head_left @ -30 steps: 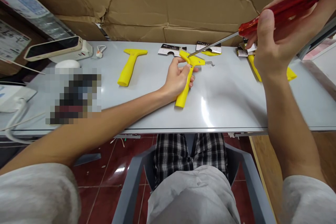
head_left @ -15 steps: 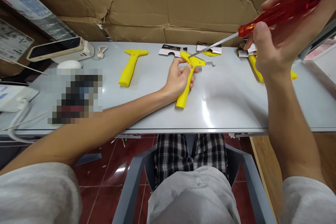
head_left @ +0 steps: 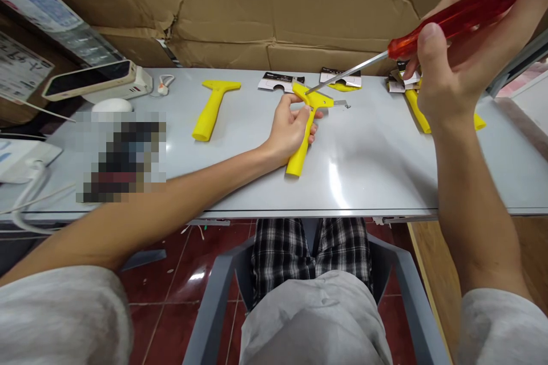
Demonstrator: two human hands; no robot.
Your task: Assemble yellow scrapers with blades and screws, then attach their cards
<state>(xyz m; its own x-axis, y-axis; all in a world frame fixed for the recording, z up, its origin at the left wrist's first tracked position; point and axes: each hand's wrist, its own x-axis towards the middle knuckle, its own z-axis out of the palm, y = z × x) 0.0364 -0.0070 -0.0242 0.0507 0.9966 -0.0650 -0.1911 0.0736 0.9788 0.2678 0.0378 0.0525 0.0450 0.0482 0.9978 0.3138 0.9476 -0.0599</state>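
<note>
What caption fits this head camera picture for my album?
Left hand grips a yellow plastic scraper handle on the grey table while right hand points a red-handled screwdriver at its head.

A yellow scraper [head_left: 305, 128] lies gripped on a pale grey table [head_left: 377, 165], met by a screwdriver [head_left: 432, 25] with a clear red handle. At 9 o'clock rests a second yellow scraper [head_left: 210, 108]; brown cardboard [head_left: 274, 5] stands at 12, black-and-white plaid trousers [head_left: 310, 251] at 6.

held scraper [head_left: 305, 125]: mid-bench [head_left: 377, 171] | spare scraper [head_left: 210, 107]: left of it | phone [head_left: 88, 78]: far left | cards [head_left: 280, 81]: behind it | third scraper [head_left: 422, 111]: right | cardboard [head_left: 274, 5]: behind bench
</note>
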